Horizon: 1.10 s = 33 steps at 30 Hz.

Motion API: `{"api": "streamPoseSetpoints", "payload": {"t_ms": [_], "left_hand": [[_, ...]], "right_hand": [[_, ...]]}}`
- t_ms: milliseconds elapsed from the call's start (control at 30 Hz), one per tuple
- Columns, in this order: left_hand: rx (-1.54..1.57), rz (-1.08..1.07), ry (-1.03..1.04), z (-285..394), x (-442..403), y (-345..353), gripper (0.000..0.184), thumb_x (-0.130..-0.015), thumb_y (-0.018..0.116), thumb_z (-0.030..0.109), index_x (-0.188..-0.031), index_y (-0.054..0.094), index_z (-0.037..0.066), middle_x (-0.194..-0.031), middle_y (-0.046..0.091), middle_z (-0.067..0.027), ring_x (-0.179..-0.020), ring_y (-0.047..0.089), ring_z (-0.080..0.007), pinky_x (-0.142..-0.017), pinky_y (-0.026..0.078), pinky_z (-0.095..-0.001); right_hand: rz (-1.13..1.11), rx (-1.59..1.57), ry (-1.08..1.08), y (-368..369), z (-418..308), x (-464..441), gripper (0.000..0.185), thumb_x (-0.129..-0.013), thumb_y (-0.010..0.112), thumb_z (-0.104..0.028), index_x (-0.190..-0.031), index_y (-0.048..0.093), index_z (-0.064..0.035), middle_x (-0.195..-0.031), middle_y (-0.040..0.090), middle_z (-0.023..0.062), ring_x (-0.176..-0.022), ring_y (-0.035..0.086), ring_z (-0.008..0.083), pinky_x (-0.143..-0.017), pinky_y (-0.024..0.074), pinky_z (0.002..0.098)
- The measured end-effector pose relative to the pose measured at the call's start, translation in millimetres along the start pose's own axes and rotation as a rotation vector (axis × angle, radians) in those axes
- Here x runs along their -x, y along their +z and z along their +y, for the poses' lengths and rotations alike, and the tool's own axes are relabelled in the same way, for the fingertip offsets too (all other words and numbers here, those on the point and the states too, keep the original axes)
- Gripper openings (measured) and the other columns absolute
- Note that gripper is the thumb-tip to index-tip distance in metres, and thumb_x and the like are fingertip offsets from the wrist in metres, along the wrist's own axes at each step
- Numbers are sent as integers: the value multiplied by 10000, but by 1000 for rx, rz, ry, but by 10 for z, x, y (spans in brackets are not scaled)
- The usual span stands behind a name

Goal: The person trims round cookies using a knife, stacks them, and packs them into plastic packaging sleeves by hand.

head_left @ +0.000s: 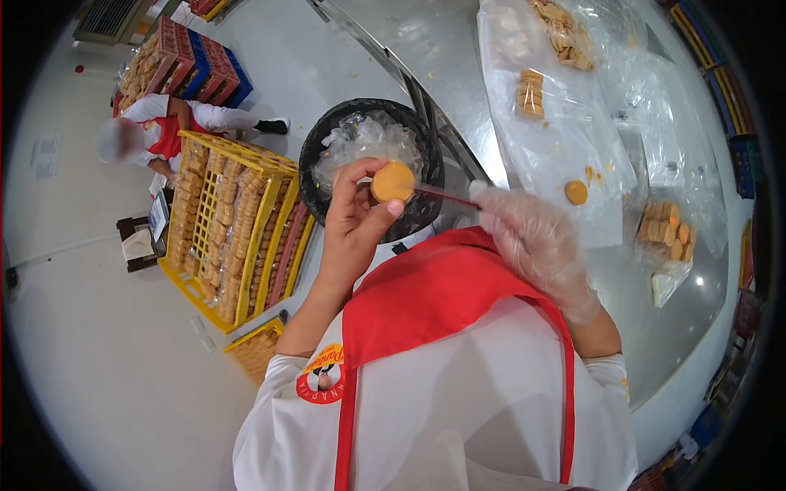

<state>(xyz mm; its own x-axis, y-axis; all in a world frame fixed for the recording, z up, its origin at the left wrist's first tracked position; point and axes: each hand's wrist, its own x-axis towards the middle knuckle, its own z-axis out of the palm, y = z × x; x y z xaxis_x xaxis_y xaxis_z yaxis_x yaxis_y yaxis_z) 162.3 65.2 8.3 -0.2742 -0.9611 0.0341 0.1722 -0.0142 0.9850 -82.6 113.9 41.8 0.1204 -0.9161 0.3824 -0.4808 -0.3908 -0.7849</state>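
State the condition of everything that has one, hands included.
Left hand: bare, gripping the held disc.
Held disc: round, apparently whole.
Right hand: gloved, closed on the thin tool.
Thin tool: pointed at the held disc; contact unclear.
Bin: open, lined, holding clear plastic.
Loose disc: lying flat.
Yellow crates: stacked, loaded.

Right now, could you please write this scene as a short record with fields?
left hand: bare, holding a round orange disc
right hand: clear-gloved, holding a thin tool
tool tip: at the disc's edge, contact unclear
bin: black-lined, clear plastic inside
table: white sheet bearing a loose disc
co-worker: beside yellow crates
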Motion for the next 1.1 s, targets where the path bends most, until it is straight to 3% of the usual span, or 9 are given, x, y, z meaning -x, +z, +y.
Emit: {"api": "streamPoseSetpoints", "payload": {"t_ms": [100,200,300,400,500,600,700,900,1100], "left_hand": [[-17,-6,-9,17,-4,14,489,-878,674,-44,-1331,505,29,-1280,429,-62,-1162,547,-176,-1010,448,-320],[-93,4,-13,17,20,16,491,-865,684,-41,-1321,519,35,-1273,434,-67,-1173,531,-175,-1004,442,-309],[-206,-9,72,4,0,21,493,-854,695,-34,-1312,533,45,-1271,434,-76,-1184,516,-178,-1002,439,-305],[-266,-6,104,-10,3,6,493,-851,703,-21,-1311,542,55,-1272,433,-84,-1182,510,-182,-1007,434,-309],[-251,-18,103,-27,-3,23,492,-855,706,-7,-1314,544,63,-1273,431,-86,-1172,509,-185,-1005,428,-309],[-287,-19,114,-31,-9,9,490,-857,707,-1,-1315,546,64,-1275,429,-87,-1169,509,-187,-1005,426,-308],[-306,-32,111,-13,-5,28,490,-856,706,-3,-1314,547,65,-1279,426,-88,-1168,508,-186,-1001,426,-306],[-261,-32,93,-4,-3,48,494,-851,705,-8,-1312,547,69,-1275,431,-83,-1173,507,-183,-1001,420,-303],[-270,-46,88,4,9,20,498,-847,704,-14,-1311,545,68,-1270,436,-79,-1162,511,-181,-1000,425,-305]], "right_hand": [[34,20,154,-26,55,-13,258,-887,677,38,-1136,696,-26,-951,730,150,-848,719,286,-751,561,326],[-67,67,6,-65,-50,-9,266,-883,671,48,-1136,694,-31,-924,723,147,-814,713,292,-718,559,332],[-8,182,121,-95,-29,-65,251,-883,674,34,-1123,696,-33,-944,722,160,-829,717,302,-728,566,345],[-87,160,19,-117,-118,-54,212,-889,668,20,-1092,701,-32,-935,717,163,-805,706,307,-723,562,354],[-53,170,171,-109,-81,-72,174,-892,667,6,-1060,703,-21,-962,723,161,-824,707,309,-744,564,353],[22,103,27,-63,-49,-39,177,-895,664,-2,-1066,706,-20,-958,722,163,-836,706,317,-745,561,356],[-47,151,148,-104,-58,-52,164,-892,667,-7,-1052,706,-14,-984,727,167,-882,714,321,-768,565,358],[-14,198,43,-60,-24,-17,179,-884,673,-2,-1060,705,-5,-987,732,163,-886,719,307,-770,567,343],[27,125,77,-28,-103,10,189,-899,664,9,-1083,706,-7,-951,725,174,-851,719,296,-757,566,336]]}}
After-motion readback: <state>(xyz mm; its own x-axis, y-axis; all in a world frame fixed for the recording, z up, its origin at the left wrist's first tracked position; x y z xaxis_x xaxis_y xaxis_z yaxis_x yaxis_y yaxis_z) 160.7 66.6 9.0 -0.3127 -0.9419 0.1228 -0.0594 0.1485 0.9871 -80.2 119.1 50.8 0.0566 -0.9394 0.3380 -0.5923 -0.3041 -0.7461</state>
